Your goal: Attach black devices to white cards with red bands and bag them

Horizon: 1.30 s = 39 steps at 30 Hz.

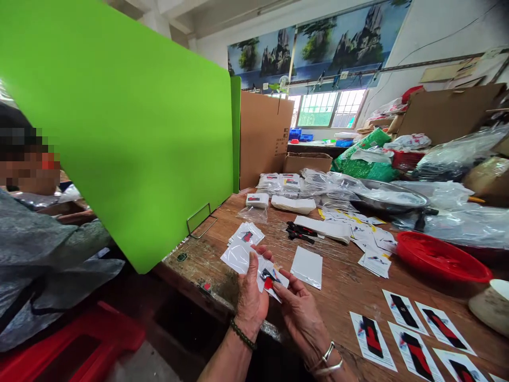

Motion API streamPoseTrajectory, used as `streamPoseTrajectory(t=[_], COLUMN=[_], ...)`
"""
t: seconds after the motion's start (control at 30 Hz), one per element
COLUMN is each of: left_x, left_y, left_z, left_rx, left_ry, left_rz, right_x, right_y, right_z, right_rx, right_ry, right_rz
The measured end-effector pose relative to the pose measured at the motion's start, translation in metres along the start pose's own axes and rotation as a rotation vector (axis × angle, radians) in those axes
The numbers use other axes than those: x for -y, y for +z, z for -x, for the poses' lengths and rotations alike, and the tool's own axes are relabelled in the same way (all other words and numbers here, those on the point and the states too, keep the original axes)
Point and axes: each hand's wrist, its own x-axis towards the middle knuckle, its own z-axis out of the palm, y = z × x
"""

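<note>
Near the table's front edge, my left hand is closed on a clear plastic bag, its thumb pressed on top. My right hand pinches a printed card bearing a black and red strap-like piece. The card is at the bag's right end; whether it is partly inside, I cannot tell. Just beyond my left hand lies a small stack of bagged cards. A stack of white bags or cards lies beyond my right hand. At the right front, several cards with black and red pieces are laid out.
A green partition stands at the left, with a person beyond it. Toward the back are black and red pieces, loose printed cards and wrapped packs. A red basin and metal bowl stand right.
</note>
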Motion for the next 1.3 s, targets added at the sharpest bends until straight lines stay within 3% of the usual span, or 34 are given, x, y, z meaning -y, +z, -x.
streamPoseTrajectory(t=[0.43,0.63,0.77,0.93,1.07,1.23,1.3], left_x=[0.004,0.007,0.006,0.008,0.004,0.008,0.01], left_y=[-0.008,-0.007,-0.007,-0.008,-0.006,-0.006,-0.009], left_z=[-0.004,-0.003,-0.003,-0.002,0.0,0.001,-0.002], left_rx=[0.018,0.009,-0.026,-0.02,-0.042,-0.031,-0.013], left_ry=[0.037,0.073,0.05,0.025,-0.003,-0.046,-0.088], left_rz=[-0.02,-0.071,-0.095,-0.054,-0.092,0.087,0.127], right_x=[-0.011,-0.009,-0.006,-0.006,-0.003,0.001,0.0], right_y=[0.009,0.012,0.012,0.015,0.018,0.022,0.02], right_z=[-0.01,-0.015,-0.015,-0.015,-0.014,-0.019,-0.021], right_rx=[0.015,-0.025,0.011,0.015,0.115,0.005,-0.02], right_ry=[0.033,-0.075,-0.016,0.014,0.041,-0.2,-0.236], right_rz=[0.014,0.08,0.19,0.163,0.214,0.389,0.451])
